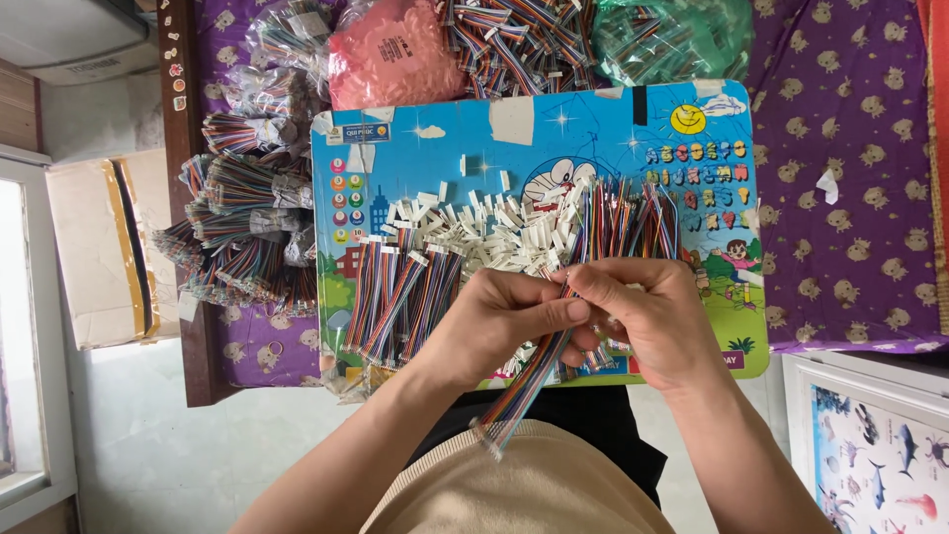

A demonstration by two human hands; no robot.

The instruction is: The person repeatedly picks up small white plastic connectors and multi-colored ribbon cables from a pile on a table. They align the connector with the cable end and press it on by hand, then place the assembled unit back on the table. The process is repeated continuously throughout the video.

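Note:
My left hand (499, 321) and my right hand (652, 316) meet over the near edge of a blue cartoon board (474, 129). Together they pinch a rainbow ribbon cable (524, 391) whose loose end hangs down toward my lap. My fingertips touch at the cable's upper end, where a small white connector seems to sit, though fingers hide it. A pile of white plastic connectors (494, 222) lies just beyond my hands. Finished cables with white ends (400, 292) lie in a row to the left, and loose multicoloured cables (628, 218) stand to the right.
Tied bundles of striped cables (242, 227) are stacked left of the board. Bags of cables, one pink (390, 54) and one green (672, 40), sit at the far side. A purple patterned cloth (850, 178) covers the table. A cardboard box (99, 247) stands at left.

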